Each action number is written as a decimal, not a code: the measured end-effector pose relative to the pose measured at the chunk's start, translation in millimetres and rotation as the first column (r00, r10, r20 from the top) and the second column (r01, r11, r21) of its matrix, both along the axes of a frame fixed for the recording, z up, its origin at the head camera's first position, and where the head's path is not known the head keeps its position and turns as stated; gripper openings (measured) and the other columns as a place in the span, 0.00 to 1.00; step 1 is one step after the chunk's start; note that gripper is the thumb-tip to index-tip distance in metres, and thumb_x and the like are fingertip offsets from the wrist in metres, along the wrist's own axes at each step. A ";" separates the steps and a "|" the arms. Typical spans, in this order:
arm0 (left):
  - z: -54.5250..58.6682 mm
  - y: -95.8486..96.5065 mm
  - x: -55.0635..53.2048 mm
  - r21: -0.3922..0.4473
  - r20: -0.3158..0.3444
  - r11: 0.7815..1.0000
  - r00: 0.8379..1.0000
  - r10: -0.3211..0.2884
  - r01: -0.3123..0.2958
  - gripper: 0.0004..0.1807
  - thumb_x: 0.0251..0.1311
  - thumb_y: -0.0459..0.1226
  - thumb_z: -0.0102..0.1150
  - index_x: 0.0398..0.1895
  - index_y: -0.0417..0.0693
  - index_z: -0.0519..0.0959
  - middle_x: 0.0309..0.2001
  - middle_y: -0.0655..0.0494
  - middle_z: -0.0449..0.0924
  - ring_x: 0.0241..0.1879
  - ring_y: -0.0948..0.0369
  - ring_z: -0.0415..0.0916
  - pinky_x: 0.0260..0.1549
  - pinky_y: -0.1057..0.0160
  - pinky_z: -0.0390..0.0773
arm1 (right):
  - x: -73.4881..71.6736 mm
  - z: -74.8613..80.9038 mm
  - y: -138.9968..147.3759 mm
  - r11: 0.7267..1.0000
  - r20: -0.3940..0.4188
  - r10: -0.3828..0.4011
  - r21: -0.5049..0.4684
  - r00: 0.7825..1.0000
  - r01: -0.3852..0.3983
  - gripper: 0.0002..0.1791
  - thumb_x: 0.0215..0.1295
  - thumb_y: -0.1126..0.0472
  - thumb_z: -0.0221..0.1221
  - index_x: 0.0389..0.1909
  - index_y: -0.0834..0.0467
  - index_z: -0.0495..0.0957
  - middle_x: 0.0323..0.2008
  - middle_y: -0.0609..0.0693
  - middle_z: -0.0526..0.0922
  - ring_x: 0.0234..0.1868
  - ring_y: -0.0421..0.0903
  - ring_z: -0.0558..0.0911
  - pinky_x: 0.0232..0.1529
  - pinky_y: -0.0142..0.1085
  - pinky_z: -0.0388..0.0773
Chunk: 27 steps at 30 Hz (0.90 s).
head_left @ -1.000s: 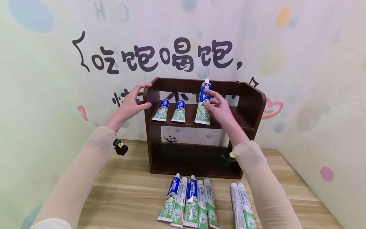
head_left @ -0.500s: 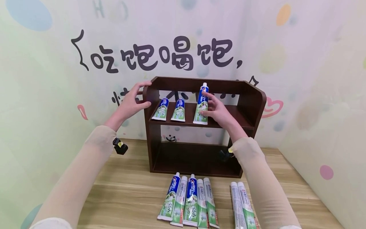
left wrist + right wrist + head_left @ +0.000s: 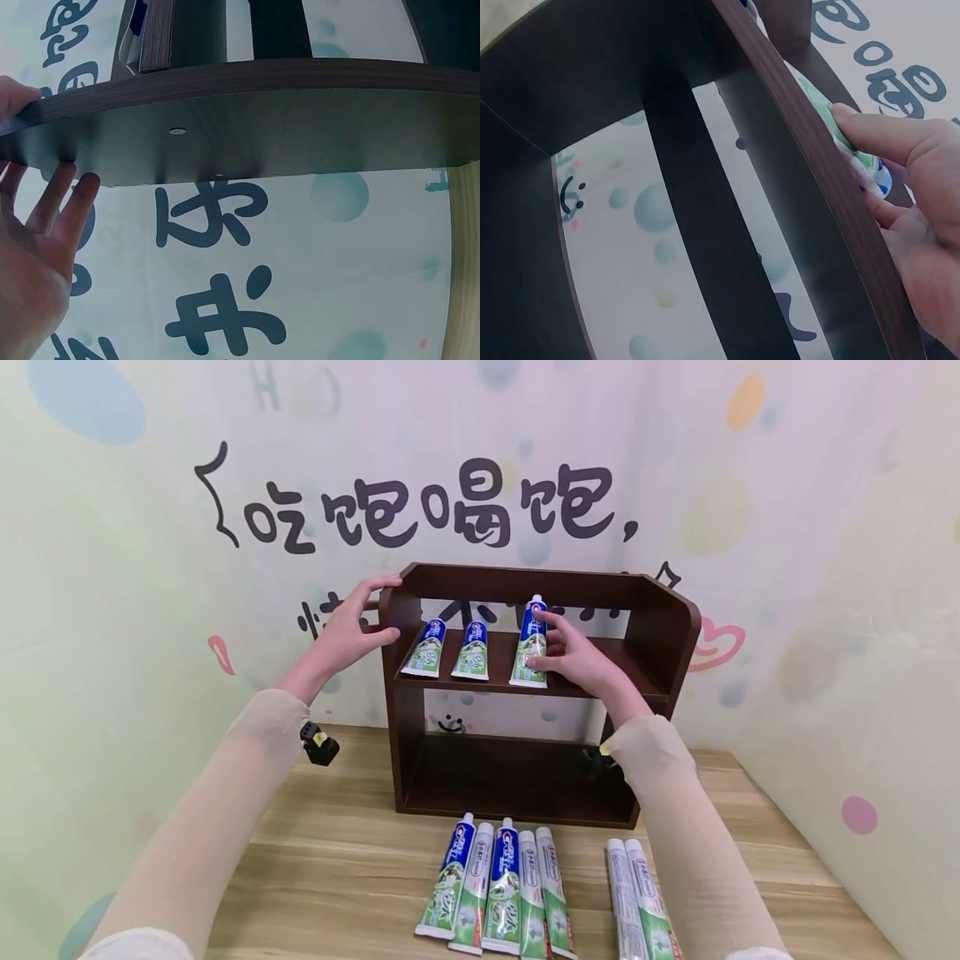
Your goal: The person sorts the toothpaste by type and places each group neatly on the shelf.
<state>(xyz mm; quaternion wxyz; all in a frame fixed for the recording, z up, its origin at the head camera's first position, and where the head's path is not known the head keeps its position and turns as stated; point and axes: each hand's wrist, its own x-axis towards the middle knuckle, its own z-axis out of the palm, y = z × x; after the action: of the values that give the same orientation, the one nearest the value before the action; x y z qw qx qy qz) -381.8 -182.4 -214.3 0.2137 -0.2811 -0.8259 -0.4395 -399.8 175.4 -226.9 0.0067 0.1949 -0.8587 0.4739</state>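
Observation:
My right hand point(image 3: 581, 656) holds a blue and green toothpaste tube point(image 3: 531, 643) on the upper tier of a dark brown shelf point(image 3: 517, 581). The tube leans back, cap up, its flat end by the tier's front edge. In the right wrist view, the thumb point(image 3: 885, 135) lies over the tube's green part point(image 3: 821, 105), and the shelf board hides the rest. To its left, two matching tubes, one toothpaste tube point(image 3: 425, 649) and another toothpaste tube point(image 3: 471, 650), lie on the same tier. My left hand point(image 3: 348, 627) grips the shelf's left side panel point(image 3: 247, 127) between thumb and fingers.
On the wooden table point(image 3: 315, 860) before the shelf lies a row of several tubes, blue-green toothpaste tubes point(image 3: 502, 889) mixed with white-green toothpaste tubes point(image 3: 555, 893). Two more white-green tubes point(image 3: 637, 893) lie further right, by the right sleeve. A printed wall point(image 3: 480, 427) stands behind.
The toothpaste tube in my right hand has tipped back, its cap end lower than before while its flat end stays near the tier's edge. My left hand keeps its place on the shelf.

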 end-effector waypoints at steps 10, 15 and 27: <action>-4.9 -2.4 -8.4 -0.004 -0.012 1.000 1.000 0.015 -0.015 0.36 0.61 0.33 0.62 0.72 0.60 0.62 0.77 0.63 0.56 0.67 0.46 0.65 0.59 0.41 0.77 | -5.5 -2.0 3.5 0.997 0.025 -0.025 0.073 0.999 0.023 0.45 0.64 0.55 0.64 0.77 0.38 0.51 0.70 0.61 0.65 0.69 0.58 0.67 0.74 0.56 0.62; -4.2 -1.8 -8.3 -0.007 -0.007 1.000 1.000 0.014 -0.014 0.36 0.61 0.33 0.62 0.72 0.61 0.62 0.77 0.63 0.56 0.67 0.46 0.65 0.59 0.42 0.77 | -6.3 1.0 3.5 0.990 0.064 -0.038 0.135 0.997 0.029 0.44 0.64 0.53 0.64 0.77 0.41 0.53 0.70 0.62 0.65 0.70 0.59 0.66 0.74 0.56 0.62; -4.7 -2.5 -9.5 -0.004 -0.009 1.000 1.000 0.015 -0.015 0.36 0.61 0.33 0.62 0.72 0.61 0.62 0.77 0.63 0.56 0.67 0.47 0.65 0.58 0.42 0.78 | -5.8 2.6 4.7 0.981 0.051 -0.035 0.194 0.998 0.024 0.41 0.64 0.51 0.64 0.76 0.44 0.56 0.69 0.63 0.67 0.68 0.59 0.68 0.73 0.57 0.62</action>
<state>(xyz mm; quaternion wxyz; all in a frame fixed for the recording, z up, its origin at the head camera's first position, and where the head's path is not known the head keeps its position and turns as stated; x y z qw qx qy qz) -391.2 -184.9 -219.0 0.2200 -0.2771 -0.8281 -0.4349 -405.6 180.1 -224.3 -0.0284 0.1689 -0.9033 0.3933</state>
